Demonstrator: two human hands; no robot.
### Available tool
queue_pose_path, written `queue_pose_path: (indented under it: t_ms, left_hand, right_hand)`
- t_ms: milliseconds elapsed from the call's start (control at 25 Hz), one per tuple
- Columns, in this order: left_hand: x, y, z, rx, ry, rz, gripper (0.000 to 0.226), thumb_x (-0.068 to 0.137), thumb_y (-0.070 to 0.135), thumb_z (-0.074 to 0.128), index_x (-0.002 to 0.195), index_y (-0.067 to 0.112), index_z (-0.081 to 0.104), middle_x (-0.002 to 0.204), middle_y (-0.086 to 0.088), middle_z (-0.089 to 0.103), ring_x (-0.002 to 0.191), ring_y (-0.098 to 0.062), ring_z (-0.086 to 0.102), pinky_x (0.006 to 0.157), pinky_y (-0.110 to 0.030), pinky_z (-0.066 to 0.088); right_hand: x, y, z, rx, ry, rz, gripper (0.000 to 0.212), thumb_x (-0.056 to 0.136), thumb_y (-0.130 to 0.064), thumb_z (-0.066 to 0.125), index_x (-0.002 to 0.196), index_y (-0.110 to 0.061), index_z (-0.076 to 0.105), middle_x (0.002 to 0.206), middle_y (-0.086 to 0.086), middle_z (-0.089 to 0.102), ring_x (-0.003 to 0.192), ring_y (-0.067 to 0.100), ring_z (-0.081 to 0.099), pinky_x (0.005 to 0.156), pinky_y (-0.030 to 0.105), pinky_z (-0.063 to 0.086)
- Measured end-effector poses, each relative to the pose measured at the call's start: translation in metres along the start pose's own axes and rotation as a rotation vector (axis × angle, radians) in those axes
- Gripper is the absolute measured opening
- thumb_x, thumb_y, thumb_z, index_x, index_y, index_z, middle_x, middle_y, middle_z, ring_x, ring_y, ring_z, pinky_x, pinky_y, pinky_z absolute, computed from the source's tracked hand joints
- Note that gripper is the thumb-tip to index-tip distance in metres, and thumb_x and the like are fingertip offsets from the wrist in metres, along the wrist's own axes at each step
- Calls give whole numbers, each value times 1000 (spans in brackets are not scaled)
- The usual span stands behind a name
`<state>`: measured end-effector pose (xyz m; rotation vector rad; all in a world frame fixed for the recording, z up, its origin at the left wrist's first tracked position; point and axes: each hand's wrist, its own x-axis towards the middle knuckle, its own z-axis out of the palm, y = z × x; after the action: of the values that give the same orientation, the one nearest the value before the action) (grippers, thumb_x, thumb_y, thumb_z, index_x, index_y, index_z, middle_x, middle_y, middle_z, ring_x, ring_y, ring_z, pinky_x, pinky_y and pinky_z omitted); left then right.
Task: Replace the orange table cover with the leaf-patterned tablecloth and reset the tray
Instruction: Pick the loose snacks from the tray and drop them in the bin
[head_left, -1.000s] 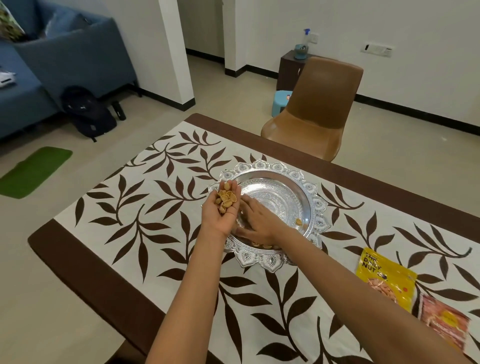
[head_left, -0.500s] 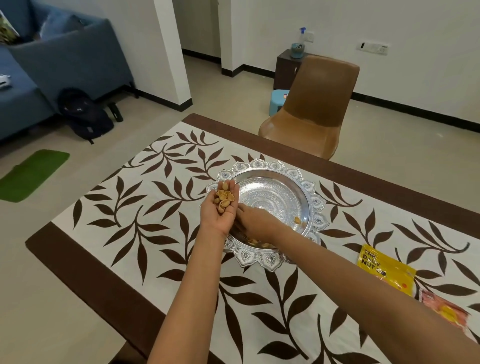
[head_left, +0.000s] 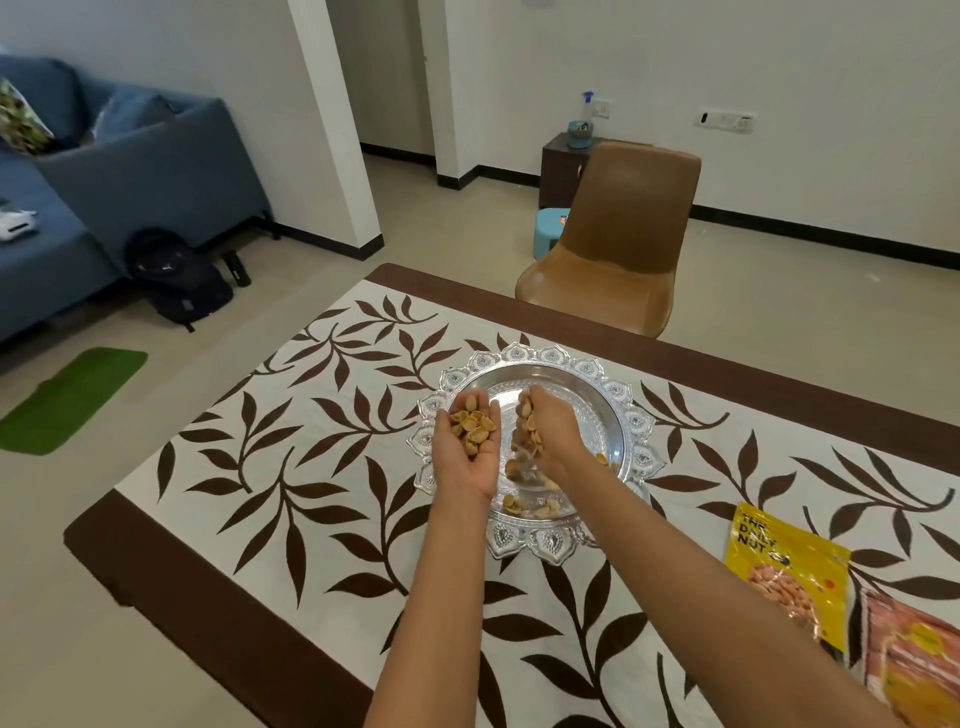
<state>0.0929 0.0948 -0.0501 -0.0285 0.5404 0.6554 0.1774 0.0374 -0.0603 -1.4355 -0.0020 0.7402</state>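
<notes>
The leaf-patterned tablecloth (head_left: 291, 467), white with brown leaves and a brown border, covers the table. On it stands the ornate silver tray (head_left: 613, 395). My left hand (head_left: 467, 447) is cupped palm-up over the tray's left rim, holding a pile of tan nut shells (head_left: 471, 425). My right hand (head_left: 545, 434) hovers over the tray's middle, fingers closed on more nut shells, some of them blurred as they drop below it. Loose shells (head_left: 530, 505) lie in the tray's near part. No orange cover is in view.
A yellow nut packet (head_left: 784, 577) and a reddish packet (head_left: 919, 670) lie on the cloth at the right. A brown chair (head_left: 618, 244) stands behind the table. A blue sofa, a black bag and a green mat are on the floor at the left.
My right hand has lifted out of the tray's near side with a handful of shells and now sits beside the left hand. The left hand has stayed cupped with its shells.
</notes>
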Motion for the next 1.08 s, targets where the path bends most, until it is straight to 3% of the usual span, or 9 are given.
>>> queue_pose_path:
  t_ms: [80,240,360,560,640,840,1000,1080]
  left_hand:
    - [0,-17,0,146,39,91,35,102,28,41,87,8,66,91,-10,69,85,-19,67,74,-32,60]
    - [-1,-40,-4,411,43,267,40,103,32,36,86,12,66,83,-1,69,74,-12,67,65,-25,54]
    - [-2,-43,-8,430,16,249,37,102,32,38,97,10,67,89,-4,69,79,-15,68,68,-27,55]
    - [2,-45,-14,390,-43,185,41,102,34,35,106,12,70,103,-10,71,98,-25,67,80,-35,54]
    - [2,-46,-14,351,-70,176,43,103,35,33,106,11,69,103,-10,71,98,-24,68,79,-33,56]
    - [-2,-52,-13,233,-40,50,43,104,36,30,106,10,64,99,-9,70,94,-21,67,80,-29,54]
    - [-9,-53,-9,265,21,-67,39,103,35,32,84,14,60,65,-1,67,60,-13,66,59,-23,51]
    - [-10,-52,-9,248,45,-101,41,102,37,34,81,14,60,59,0,66,53,-13,66,55,-23,52]
  right_hand:
    - [-8,1,6,195,22,138,33,93,-18,46,60,-18,46,52,1,44,43,13,41,44,23,37]
    - [-19,15,10,232,46,55,16,89,-13,48,76,-11,57,71,10,59,67,22,59,62,31,50]
    - [-22,19,7,343,-16,76,14,85,-13,54,87,-7,66,86,12,69,81,26,68,74,35,55]
    - [-37,8,3,712,-254,191,14,84,-10,57,90,-3,68,89,11,69,86,24,68,77,32,57]
    - [-42,9,3,634,-254,68,16,89,-7,54,96,-1,67,93,14,70,90,24,68,79,32,57]
    - [-37,13,3,116,-74,-336,23,97,-5,47,95,-8,69,96,10,71,90,25,68,81,36,57]
    - [-31,4,8,-76,-62,-452,24,100,-8,43,93,-13,65,87,-3,66,72,10,57,62,25,49]
    - [-29,-2,11,-76,-42,-509,23,100,-6,42,94,-10,64,84,-3,64,66,12,53,56,23,46]
